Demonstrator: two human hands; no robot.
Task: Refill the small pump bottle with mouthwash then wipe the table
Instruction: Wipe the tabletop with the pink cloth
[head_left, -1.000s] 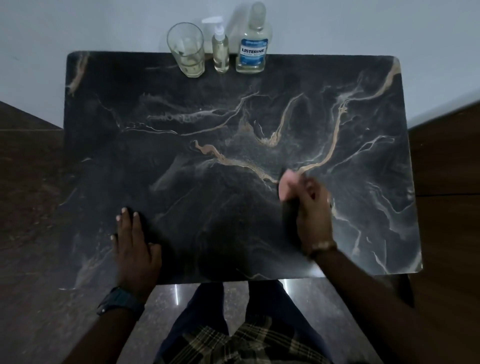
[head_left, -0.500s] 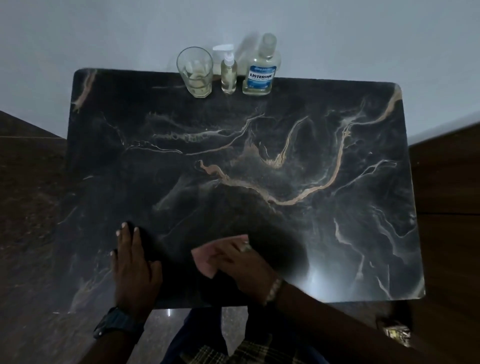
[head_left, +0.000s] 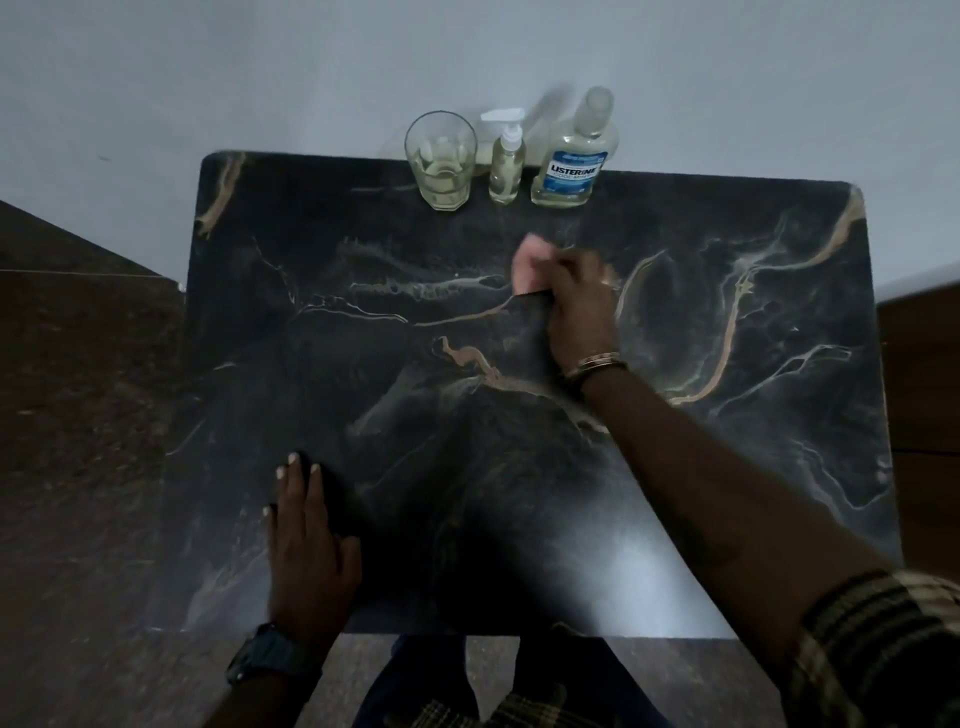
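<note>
Small pump bottle (head_left: 506, 165) stands upright at the far edge of the surface (head_left: 779, 467), white pump head on top, pale liquid inside. It sits between a drinking glass (head_left: 441, 158) on its left, w/ a little pale yellowish liquid at the bottom, and a Listerine mouthwash bottle (head_left: 574, 156) on its right, blue label facing the camera, cap on. All 3 are in a row near the white wall (head_left: 311, 62), close together but apart from each other.

Just in front of that row, towards the person, the right hand (head_left: 579, 306) is on the dark marble-patterned surface w/ its grip closed around a pink cloth (head_left: 532, 267); the cloth sticks out past the fingers on the far-left side and is blurred. A gold-coloured bracelet (head_left: 595, 364) is at that wrist, and a ring shows on one finger. Forearm runs back to a plaid sleeve (head_left: 878, 654) at the lower right.

Left hand (head_left: 306, 540) lies flat near the front-left part of the surface, fingers together and stretched out, holding nothing. A dark wristwatch (head_left: 270, 660) is on that wrist.

Dark brown floor (head_left: 78, 415) on both sides; person's legs show under the near edge.
</note>
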